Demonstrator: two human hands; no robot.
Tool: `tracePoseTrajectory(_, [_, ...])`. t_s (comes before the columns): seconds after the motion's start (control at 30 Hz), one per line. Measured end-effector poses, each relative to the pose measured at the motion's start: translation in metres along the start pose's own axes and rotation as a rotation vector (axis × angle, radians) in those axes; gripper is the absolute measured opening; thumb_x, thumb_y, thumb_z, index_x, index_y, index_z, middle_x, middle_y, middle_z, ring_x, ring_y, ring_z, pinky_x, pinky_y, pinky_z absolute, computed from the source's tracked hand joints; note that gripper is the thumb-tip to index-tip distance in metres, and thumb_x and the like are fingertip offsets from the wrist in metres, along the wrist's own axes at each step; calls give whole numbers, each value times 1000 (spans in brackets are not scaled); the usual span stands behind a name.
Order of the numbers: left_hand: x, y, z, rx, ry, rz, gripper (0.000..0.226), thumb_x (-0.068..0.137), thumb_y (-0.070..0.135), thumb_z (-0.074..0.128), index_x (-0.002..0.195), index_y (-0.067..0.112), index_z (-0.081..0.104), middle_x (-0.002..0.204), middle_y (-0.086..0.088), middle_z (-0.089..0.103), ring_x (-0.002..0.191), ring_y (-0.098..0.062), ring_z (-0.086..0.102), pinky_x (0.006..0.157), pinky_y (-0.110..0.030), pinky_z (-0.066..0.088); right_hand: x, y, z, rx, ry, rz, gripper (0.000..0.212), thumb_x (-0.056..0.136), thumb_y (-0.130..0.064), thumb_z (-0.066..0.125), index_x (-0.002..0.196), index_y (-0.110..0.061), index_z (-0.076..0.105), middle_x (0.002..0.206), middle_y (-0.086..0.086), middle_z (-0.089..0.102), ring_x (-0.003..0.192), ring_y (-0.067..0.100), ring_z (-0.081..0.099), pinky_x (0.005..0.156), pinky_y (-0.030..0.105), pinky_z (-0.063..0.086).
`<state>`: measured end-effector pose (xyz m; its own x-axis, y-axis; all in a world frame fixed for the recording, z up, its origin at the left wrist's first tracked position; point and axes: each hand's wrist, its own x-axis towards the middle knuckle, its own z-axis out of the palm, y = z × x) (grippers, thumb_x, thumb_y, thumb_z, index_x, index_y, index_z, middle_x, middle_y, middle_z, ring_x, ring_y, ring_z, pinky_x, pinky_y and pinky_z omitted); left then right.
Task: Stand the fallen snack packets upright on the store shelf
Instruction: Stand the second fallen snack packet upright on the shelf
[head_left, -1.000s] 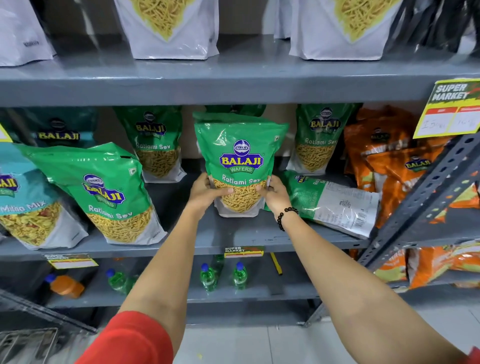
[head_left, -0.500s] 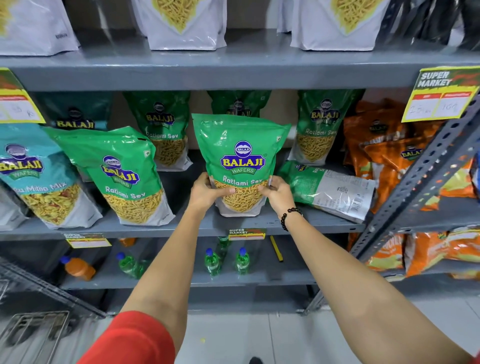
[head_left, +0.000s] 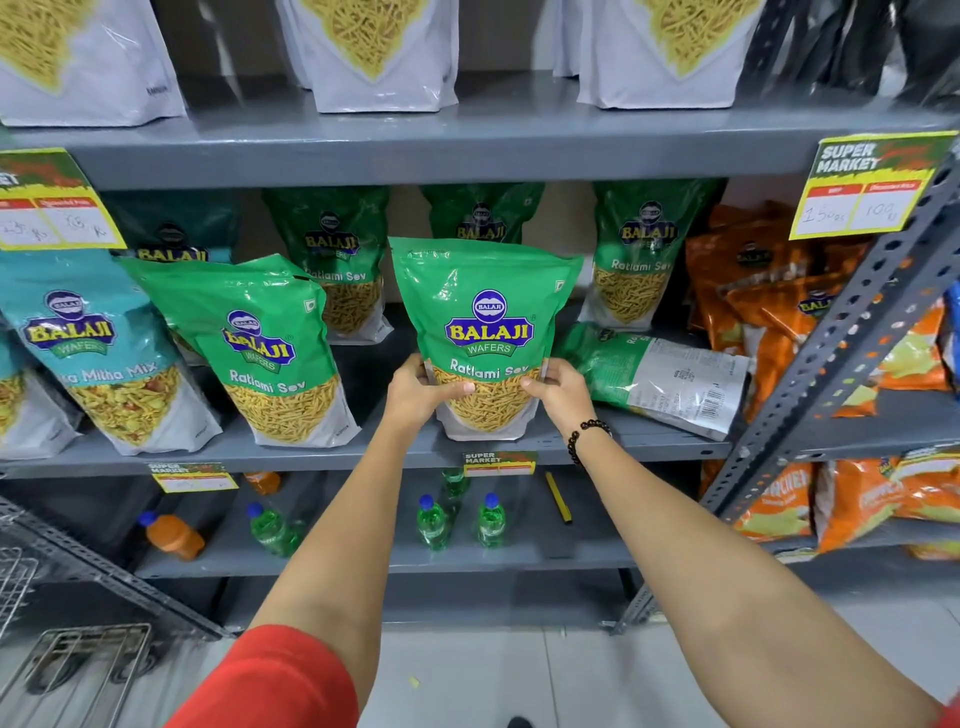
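A green Ratlami Sev packet (head_left: 485, 317) stands upright at the front middle of the grey shelf (head_left: 395, 449). My left hand (head_left: 418, 392) grips its lower left side and my right hand (head_left: 561, 389) grips its lower right side. Just to the right, another green packet (head_left: 660, 374) lies flat on its front, its printed white back facing up. To the left a third green Ratlami Sev packet (head_left: 260, 348) stands leaning. More green packets (head_left: 636, 254) stand upright at the back of the shelf.
Teal mix packets (head_left: 88, 343) stand at the left and orange packets (head_left: 769, 291) are heaped at the right. A slanted grey rack post (head_left: 831, 358) crosses the right side. Small bottles (head_left: 434, 519) stand on the shelf below. White packets (head_left: 374, 52) fill the shelf above.
The view has shifted slightly, and the held packet now stands a little straighter. Both hands keep the same grip on its lower sides.
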<state>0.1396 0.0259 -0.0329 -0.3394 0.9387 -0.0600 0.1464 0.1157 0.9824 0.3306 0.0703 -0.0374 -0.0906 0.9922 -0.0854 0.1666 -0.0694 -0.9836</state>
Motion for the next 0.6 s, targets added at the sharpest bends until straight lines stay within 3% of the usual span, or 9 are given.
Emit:
tracePoseTrajectory(0.2, [-18,2,5,9,53,-17,69,60,15,85,119,7,49,122,-12,60,112,-26,57,91,-39,50,-8,-1,-3,-32,-4,12,48,81,-3,65,126,-4,49,135,15,54,124,28,50,102,37,39])
tracePoseTrajectory(0.33, [-37,5,18,77,264,-23,79,63,24,84,128,5,44,132,-12,52,119,-26,51,95,-38,44,-22,1,-12,-77,79,23,60,81,-6,65,136,-5,42,144,15,45,132,28,43,110,40,34])
tracePoseTrajectory(0.47, [-59,18,47,55,493,-40,55,67,27,80,111,10,51,117,-8,57,102,-23,56,81,-32,42,-34,-2,-29,-131,162,-4,53,81,-6,62,132,-4,47,138,16,52,128,28,48,110,40,38])
tracePoseTrajectory(0.6, [-70,31,91,-46,396,-38,38,69,23,79,92,17,50,98,-4,59,87,-19,53,78,-29,42,-40,-3,-58,-173,211,-1,46,83,-6,60,128,-5,50,135,15,54,126,26,50,107,37,40])
